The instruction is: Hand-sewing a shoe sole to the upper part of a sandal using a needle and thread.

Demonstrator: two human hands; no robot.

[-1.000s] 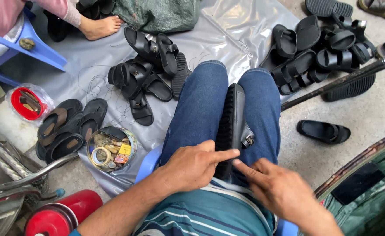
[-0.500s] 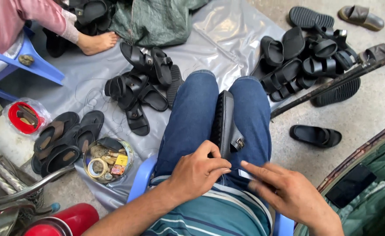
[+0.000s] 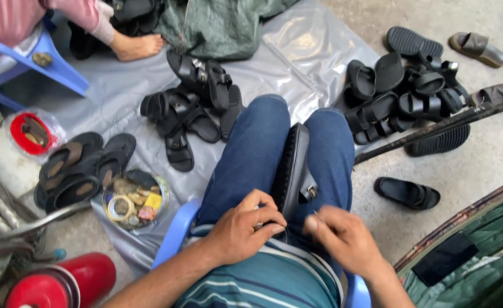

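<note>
From the head view, a clear plastic bag of small coloured tins and tape rolls lay on the floor (left of the knees). The left hand clenched the black rubber sandal standing edgewise between the thighs; the right hand pinched a thin needle beside it.

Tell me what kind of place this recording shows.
Probably a small informal sandal-making or repair workshop, set up on the floor. Piles of black sandals lie on a grey plastic sheet, a tub of small supplies sits nearby, and both hands work on a black sandal clamped between the knees.

Dark blank screen, lower right
</note>
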